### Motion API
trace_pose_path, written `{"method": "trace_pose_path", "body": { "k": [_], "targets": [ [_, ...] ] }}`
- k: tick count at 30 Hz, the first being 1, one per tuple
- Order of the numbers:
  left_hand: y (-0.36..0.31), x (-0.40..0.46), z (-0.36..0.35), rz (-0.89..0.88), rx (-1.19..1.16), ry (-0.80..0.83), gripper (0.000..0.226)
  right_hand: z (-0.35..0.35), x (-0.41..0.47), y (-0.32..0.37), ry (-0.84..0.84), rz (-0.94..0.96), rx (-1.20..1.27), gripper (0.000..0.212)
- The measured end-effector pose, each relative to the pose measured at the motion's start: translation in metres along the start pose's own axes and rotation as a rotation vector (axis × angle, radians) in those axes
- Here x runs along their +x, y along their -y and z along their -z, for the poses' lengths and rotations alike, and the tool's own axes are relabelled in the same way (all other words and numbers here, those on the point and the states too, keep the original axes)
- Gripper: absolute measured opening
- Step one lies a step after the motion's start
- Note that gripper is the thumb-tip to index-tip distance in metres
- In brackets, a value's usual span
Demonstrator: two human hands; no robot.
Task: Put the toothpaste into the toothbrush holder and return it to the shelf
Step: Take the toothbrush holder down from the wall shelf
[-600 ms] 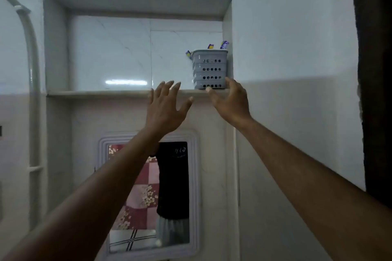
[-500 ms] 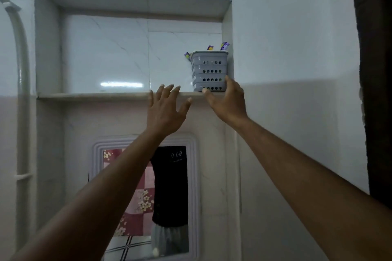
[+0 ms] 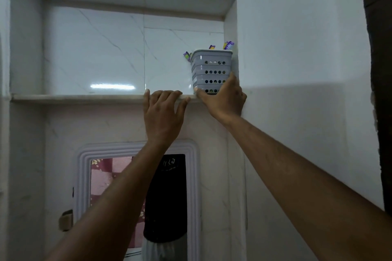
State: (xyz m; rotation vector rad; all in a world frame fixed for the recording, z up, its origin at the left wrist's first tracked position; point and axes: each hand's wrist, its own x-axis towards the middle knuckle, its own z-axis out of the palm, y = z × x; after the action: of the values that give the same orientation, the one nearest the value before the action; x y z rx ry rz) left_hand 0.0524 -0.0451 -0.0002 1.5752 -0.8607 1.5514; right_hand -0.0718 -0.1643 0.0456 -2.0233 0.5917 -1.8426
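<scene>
A grey perforated toothbrush holder [image 3: 210, 68] stands at the right end of the shelf [image 3: 84, 97] inside a tiled wall niche. Several toothbrush heads stick out of its top; no toothpaste tube shows. My right hand [image 3: 222, 99] wraps the holder's lower part, thumb on the left corner and fingers up the right side. My left hand [image 3: 162, 116] rests with its fingers curled over the shelf's front edge, just left of the holder, holding nothing.
The niche's right wall [image 3: 232, 38] sits tight against the holder. A framed mirror [image 3: 137, 197] hangs below the shelf and reflects a person in a dark top. A dark door frame [image 3: 379, 91] runs along the right edge.
Both hands have risen to the shelf. My right hand has closed around the holder's base, and my left hand's fingers have landed on the shelf edge.
</scene>
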Motion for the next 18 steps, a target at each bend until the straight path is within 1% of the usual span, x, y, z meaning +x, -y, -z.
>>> {"method": "trace_pose_path", "body": {
  "k": [3, 7, 9, 11, 14, 16, 18],
  "targets": [
    [-0.001, 0.001, 0.001, 0.007, -0.009, 0.009, 0.04, 0.005, -0.003, 0.005, 0.008, -0.015, 0.019, 0.123],
    [-0.004, 0.002, 0.009, 0.023, -0.02, 0.073, 0.044, 0.02, -0.013, 0.011, -0.043, -0.024, 0.085, 0.124],
    [-0.005, 0.005, 0.015, 0.043, -0.049, 0.137, 0.047, 0.03, -0.019, 0.012, -0.048, -0.019, 0.118, 0.131],
    [-0.009, 0.008, 0.026, 0.07, -0.09, 0.2, 0.051, 0.045, -0.024, 0.016, -0.024, -0.024, 0.18, 0.144],
    [-0.017, 0.01, 0.047, 0.132, -0.176, 0.235, 0.056, 0.062, -0.032, 0.021, -0.042, -0.057, 0.29, 0.156],
    [-0.026, 0.005, 0.065, 0.174, -0.217, 0.229, 0.058, 0.076, -0.044, 0.02, -0.08, -0.047, 0.343, 0.153],
    [-0.032, -0.01, 0.081, 0.168, -0.214, 0.245, 0.058, 0.088, -0.064, 0.014, -0.093, -0.029, 0.368, 0.144]
  ]
}}
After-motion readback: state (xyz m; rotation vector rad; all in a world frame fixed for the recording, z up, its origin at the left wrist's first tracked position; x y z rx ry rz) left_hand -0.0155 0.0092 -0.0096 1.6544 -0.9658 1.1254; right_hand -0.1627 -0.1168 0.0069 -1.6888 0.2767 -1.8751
